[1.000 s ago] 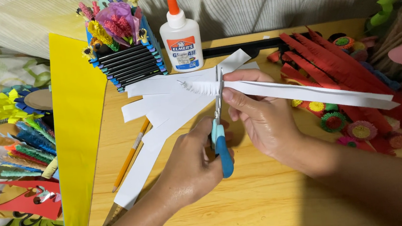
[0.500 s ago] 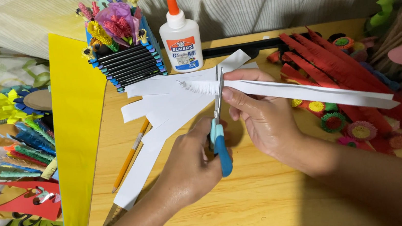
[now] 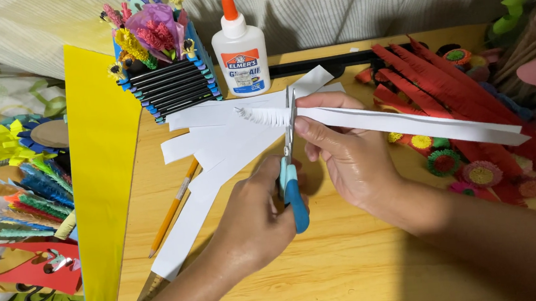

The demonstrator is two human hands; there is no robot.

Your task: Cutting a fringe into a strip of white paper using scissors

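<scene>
From the head view, the left hand point(image 3: 255, 220) grips blue-handled scissors point(image 3: 291, 168), blades upright across a white paper strip point(image 3: 409, 120). The right hand point(image 3: 347, 156) pinches that strip above the wooden surface point(image 3: 358, 273), its left end already fringed, near a glue bottle point(image 3: 240, 48).

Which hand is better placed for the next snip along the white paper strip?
Left, probably. The left hand grips the blue-handled scissors, blades across the white paper strip beside its fringed end; the right hand is busy pinching that strip steady.
</scene>
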